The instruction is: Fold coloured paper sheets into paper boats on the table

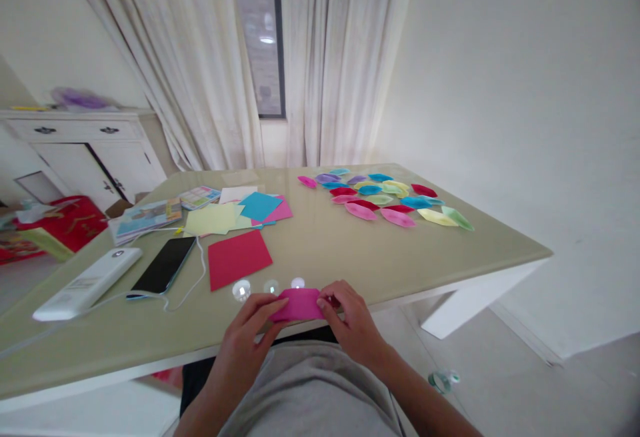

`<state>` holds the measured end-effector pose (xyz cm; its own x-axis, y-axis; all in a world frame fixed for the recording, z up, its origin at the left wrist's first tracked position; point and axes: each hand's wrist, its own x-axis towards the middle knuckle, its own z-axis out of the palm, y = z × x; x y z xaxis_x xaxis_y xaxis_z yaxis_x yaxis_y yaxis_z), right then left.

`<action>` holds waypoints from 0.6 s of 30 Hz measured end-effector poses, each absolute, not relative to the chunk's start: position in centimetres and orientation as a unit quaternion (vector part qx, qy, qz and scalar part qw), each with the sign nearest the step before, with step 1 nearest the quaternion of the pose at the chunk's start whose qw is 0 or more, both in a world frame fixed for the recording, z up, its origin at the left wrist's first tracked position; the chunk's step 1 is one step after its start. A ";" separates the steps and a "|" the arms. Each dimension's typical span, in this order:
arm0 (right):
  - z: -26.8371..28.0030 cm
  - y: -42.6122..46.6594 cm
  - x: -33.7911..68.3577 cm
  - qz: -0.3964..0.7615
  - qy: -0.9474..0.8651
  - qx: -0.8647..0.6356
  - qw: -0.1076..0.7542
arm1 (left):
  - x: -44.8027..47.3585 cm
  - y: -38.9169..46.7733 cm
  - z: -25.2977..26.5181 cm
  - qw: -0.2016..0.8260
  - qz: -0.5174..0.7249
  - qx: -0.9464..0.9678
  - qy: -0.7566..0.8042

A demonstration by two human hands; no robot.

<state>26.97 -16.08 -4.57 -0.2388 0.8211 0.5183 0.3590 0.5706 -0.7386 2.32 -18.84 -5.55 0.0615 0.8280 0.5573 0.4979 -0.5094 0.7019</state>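
A folded piece of pink paper (299,304) is stretched between my two hands at the table's front edge. My left hand (254,322) pinches its left end between thumb and fingers. At the other end, my right hand (347,317) grips the corner with thumb and forefinger. Just beyond my left hand lies a flat red sheet of paper (240,260). Several folded paper boats (370,208) in pink, red, blue, purple, yellow and green sit in a cluster at the back right of the table.
Loose sheets in pale yellow (210,219) and blue (261,206) overlap at the back left, beside booklets (150,216). A black-screened phone (164,266), a white power strip (90,284) and a white cable lie on the left of the table (320,244).
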 end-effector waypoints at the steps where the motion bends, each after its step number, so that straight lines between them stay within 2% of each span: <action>1: -4.6 -16.3 27.0 0.240 -0.755 -0.391 0.469 | 2.3 -19.0 -5.8 0.156 0.496 0.719 0.461; 11: -4.6 -17.2 26.9 0.207 -0.798 -0.314 0.470 | 1.2 -20.5 -7.6 0.037 0.490 0.756 0.432; 18: -4.4 -17.0 27.0 0.174 -0.798 -0.304 0.491 | 1.5 -20.3 -7.7 -0.006 0.474 0.771 0.425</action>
<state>26.98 -17.01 -4.36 -0.3337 0.6555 0.6775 0.3139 0.7549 -0.5758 1.51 -20.28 -7.72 0.1886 0.6500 0.7362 0.6607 -0.6386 0.3945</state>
